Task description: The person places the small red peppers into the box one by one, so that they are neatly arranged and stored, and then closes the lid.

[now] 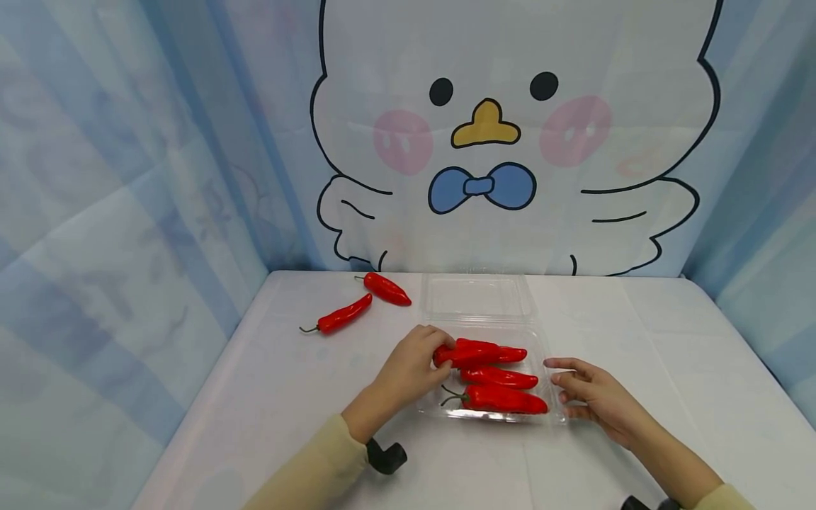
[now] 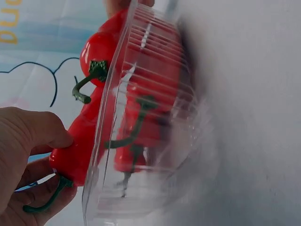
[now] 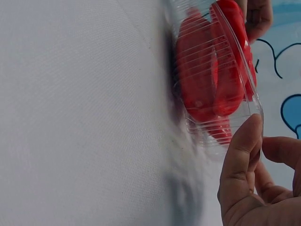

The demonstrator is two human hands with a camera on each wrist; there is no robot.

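Note:
My left hand [image 1: 414,358] pinches a red chili pepper [image 1: 474,356] by its stem end, thumb on one side and fingers on the other. This pepper [image 2: 77,153] lies over the rim of a clear plastic container [image 1: 426,409], its green stem hanging past my fingers in the left wrist view. Inside are more red peppers, among them a front one [image 1: 503,399] and a middle one [image 1: 500,377]; another is partly hidden behind the held pepper. My right hand [image 1: 596,400] is at the container's right edge, thumb and fingertips on its rim [image 3: 256,106].
The container's transparent lid [image 1: 478,297] lies folded back behind it. Two red peppers, one nearer [image 1: 344,316] and one farther [image 1: 387,289], lie on the white table [image 1: 255,397] at the back left. Printed curtains [image 1: 159,212] surround the table's sides and back.

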